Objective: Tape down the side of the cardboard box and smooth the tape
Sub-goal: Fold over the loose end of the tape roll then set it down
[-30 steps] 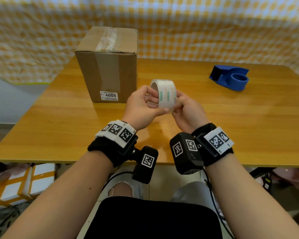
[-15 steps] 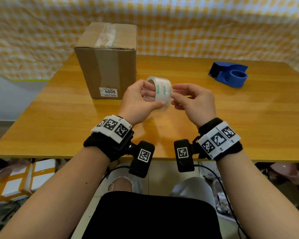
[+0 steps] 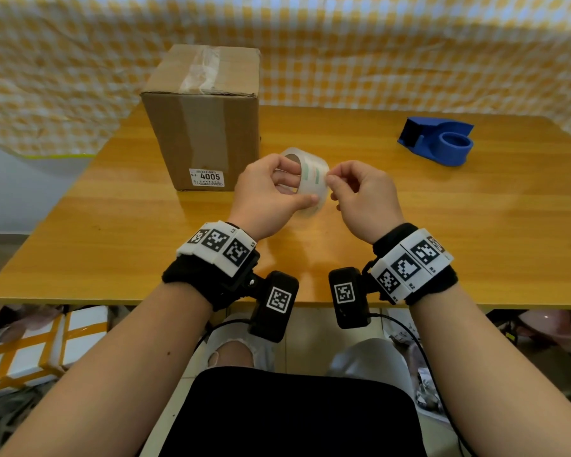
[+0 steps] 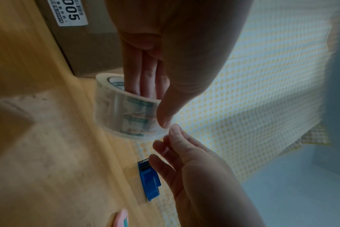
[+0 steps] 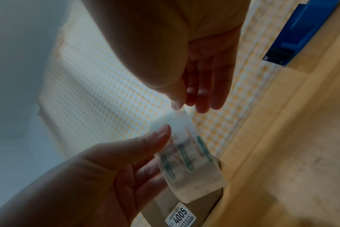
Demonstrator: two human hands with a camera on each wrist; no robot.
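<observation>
A tall cardboard box (image 3: 205, 120) with old tape across its top and a "4005" label stands on the wooden table (image 3: 442, 225), back left. In front of it my left hand (image 3: 299, 189) holds a roll of clear tape (image 3: 312, 179) in the air, fingers (image 4: 144, 79) through the core and thumb on the outside. My right hand (image 3: 330, 183) is at the roll's right edge, where thumb and forefinger pinch the loose tape end (image 5: 181, 115). The roll (image 5: 190, 165) hangs just in front of the box's lower right corner, not touching it.
A blue tape dispenser (image 3: 437, 143) lies on the table at the back right, toothed blade pointing left. A yellow checked cloth (image 3: 376, 44) hangs behind the table. White and orange boxes (image 3: 30, 344) sit on the floor at lower left.
My right hand has come from cupping the roll's near side to pinching at its right edge. Both hands and the roll have moved slightly away from me, toward the box.
</observation>
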